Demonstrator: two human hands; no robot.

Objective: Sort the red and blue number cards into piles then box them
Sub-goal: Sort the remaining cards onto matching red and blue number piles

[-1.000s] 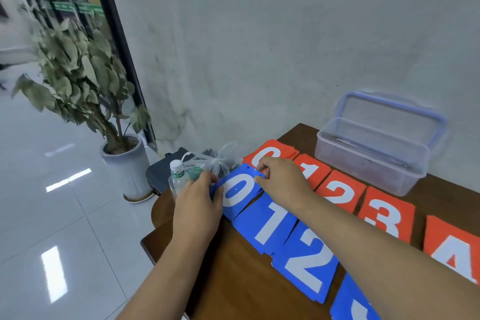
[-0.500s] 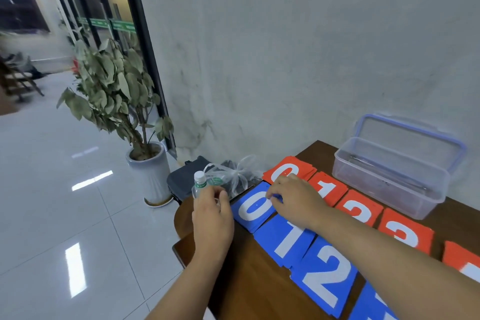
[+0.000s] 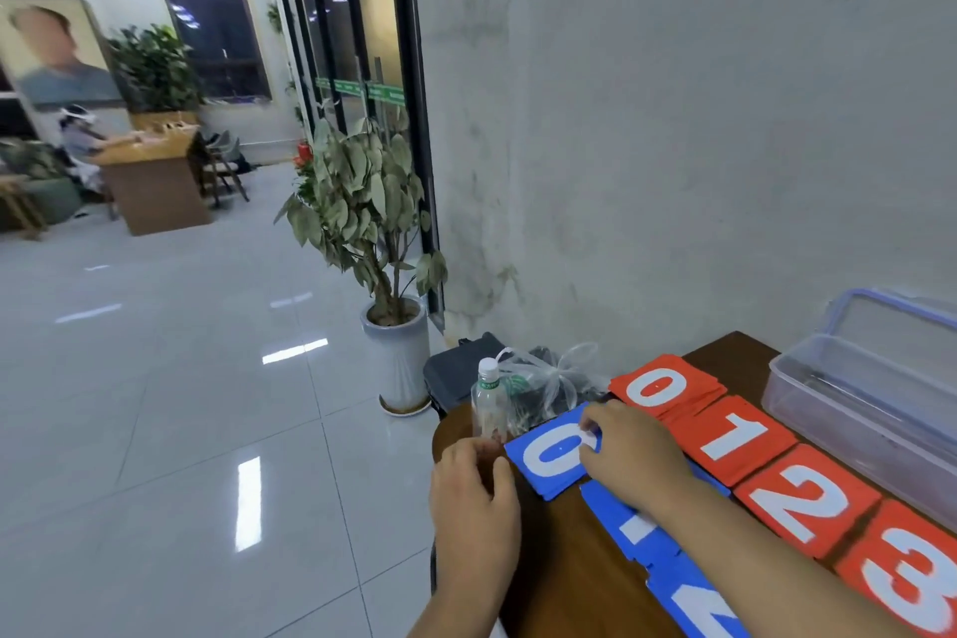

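Note:
A blue 0 card [image 3: 551, 459] lies on top of a small pile at the left end of the brown table [image 3: 569, 565]. My right hand [image 3: 634, 456] reaches across it and its fingertips curl over the card's far corner. My left hand [image 3: 474, 497] rests at the table's left edge with loosely curled fingers, its thumb against the card's near-left corner. Blue 1 [image 3: 637, 531] and blue 2 [image 3: 699, 611] follow in a row, partly under my right forearm. Behind them lie red 0 [image 3: 657, 386], red 1 [image 3: 735, 435], red 2 [image 3: 802, 503] and red 3 [image 3: 901, 580].
A clear plastic box [image 3: 849, 399] with its lid [image 3: 901, 321] raised stands at the back right against the wall. A water bottle [image 3: 487, 404], a knotted plastic bag [image 3: 549, 381] and a black bag [image 3: 453, 376] sit off the table's left end. A potted plant [image 3: 383, 223] stands on the floor.
My head has lifted, so the table sits lower right in view. My left hand slid off the blue 0 card's left edge toward the table edge. My right hand stays on the card's far corner.

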